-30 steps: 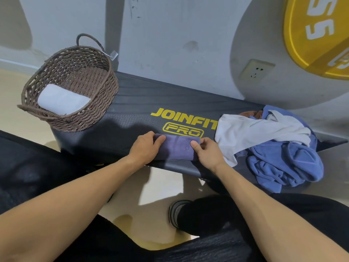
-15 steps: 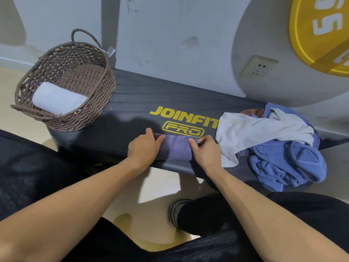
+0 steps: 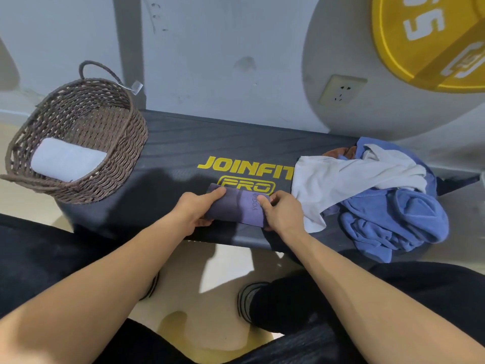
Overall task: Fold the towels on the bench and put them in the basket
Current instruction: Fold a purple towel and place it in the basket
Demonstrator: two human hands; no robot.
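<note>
A folded purple towel (image 3: pixel 237 207) lies near the front edge of the black bench (image 3: pixel 183 143), just below the yellow logo. My left hand (image 3: pixel 195 210) grips its left end, with the index finger on top and the other fingers under the edge. My right hand (image 3: pixel 282 214) pinches its right end, thumb on top. A brown woven basket (image 3: pixel 123 158) stands on the bench's left end and holds a folded white towel (image 3: pixel 67 161). On the right end lies a heap with a white towel (image 3: pixel 341 179) over crumpled blue towels (image 3: pixel 393 222).
The bench stands against a grey wall with a socket (image 3: pixel 341 91). A yellow weight plate (image 3: pixel 433 40) is at the upper right. My black-trousered legs and a shoe (image 3: pixel 246 300) are below the bench's front edge, over a pale floor.
My left hand has curled under the purple towel's left end and my right thumb has come onto its right end. The towel's near edge looks slightly raised.
</note>
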